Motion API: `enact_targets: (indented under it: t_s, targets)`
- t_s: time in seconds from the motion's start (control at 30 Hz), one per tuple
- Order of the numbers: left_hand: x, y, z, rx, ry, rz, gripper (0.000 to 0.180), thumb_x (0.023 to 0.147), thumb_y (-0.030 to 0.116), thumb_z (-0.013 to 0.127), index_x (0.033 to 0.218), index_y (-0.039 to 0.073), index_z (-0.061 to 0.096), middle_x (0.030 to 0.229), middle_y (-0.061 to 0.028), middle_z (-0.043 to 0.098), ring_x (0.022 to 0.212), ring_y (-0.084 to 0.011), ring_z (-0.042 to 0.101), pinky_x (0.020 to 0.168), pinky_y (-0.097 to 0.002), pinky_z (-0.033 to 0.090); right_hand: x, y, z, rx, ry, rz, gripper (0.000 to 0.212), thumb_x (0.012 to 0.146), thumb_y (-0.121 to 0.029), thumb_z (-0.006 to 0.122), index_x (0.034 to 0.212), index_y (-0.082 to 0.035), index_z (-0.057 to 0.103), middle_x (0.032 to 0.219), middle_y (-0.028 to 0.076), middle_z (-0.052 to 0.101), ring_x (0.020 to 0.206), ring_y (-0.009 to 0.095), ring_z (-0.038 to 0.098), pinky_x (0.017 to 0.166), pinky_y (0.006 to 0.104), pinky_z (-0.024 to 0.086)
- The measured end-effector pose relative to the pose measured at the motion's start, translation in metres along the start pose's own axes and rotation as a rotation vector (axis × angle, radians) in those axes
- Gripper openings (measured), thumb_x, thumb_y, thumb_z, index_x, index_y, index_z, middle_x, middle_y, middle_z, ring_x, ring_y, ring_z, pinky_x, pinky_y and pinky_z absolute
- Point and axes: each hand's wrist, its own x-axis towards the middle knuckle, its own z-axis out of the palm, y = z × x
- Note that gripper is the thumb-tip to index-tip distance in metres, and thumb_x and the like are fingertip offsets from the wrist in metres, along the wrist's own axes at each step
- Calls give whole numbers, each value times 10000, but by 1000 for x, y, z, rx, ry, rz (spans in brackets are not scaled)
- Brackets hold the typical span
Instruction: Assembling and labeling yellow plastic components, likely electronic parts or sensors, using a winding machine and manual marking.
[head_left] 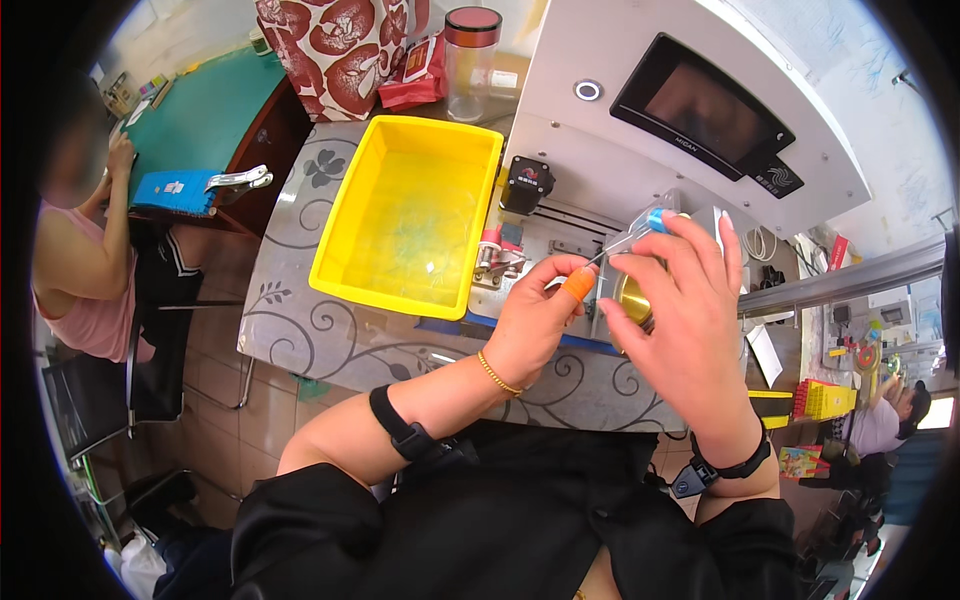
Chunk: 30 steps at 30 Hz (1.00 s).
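My left hand (538, 318) is closed in a pinch, an orange finger cover on its thumb. A thin dark strand (598, 258) sticks out at the fingertips. My right hand (690, 315) is across from it, fingers bent and apart. A blue cover (656, 220) sits on one of its fingertips, beside a clear part of the machine. Partly hidden behind that hand's thumb and forefinger is a brass-coloured cylinder (633, 298); whether they touch it, I cannot tell. Both hands are over the front of a white bench machine (560, 130).
Left of the machine stands a yellow bin (350, 235) with fine thin pieces in it. A black motor (527, 184) and red-pink clamp parts (490, 250) are between bin and hands. Behind are a lidded jar (470, 70) and a patterned bag (335, 55). A co-worker (90, 260) sits at left.
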Motion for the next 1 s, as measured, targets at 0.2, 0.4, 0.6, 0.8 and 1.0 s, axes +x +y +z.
enact_targets:
  t_s: [0.2,0.4,0.6,0.8,1.0]
  targets:
    - [2,0,-3,-299,-78,-48,149,939,215,626,1061,133,610,854,48,579,707,-37,497,639,-199,397,8,-3,11,-16,62,-33,238,666,-121,760,875,-75,656,943,44,569,1142,250,504,1108,562,232]
    - [-4,6,-13,-74,-120,-12,235,969,238,566,1155,100,604,929,32,599,780,-46,523,697,-207,413,13,-12,18,-32,90,-55,128,705,-106,720,791,-79,630,891,33,577,1123,227,524,1110,560,226]
    - [-35,34,-34,-33,-207,-164,325,987,263,527,1253,81,573,1039,8,620,885,-80,575,752,-226,444,-2,-18,21,94,162,-173,147,688,-116,722,771,-89,604,895,20,569,1153,212,518,1107,546,250]
    - [-42,53,-22,-258,-181,-290,278,982,267,540,1193,91,586,1028,38,620,824,-62,562,723,-216,442,-3,-20,21,138,169,-189,174,706,-139,730,845,-92,637,949,8,587,1156,203,520,1116,537,234]
    - [-54,76,-26,62,137,-247,175,935,206,611,1040,67,629,843,-2,647,530,-39,503,485,-150,375,-33,2,0,418,276,-189,237,722,-147,764,938,-98,679,953,38,633,909,221,610,864,403,450]
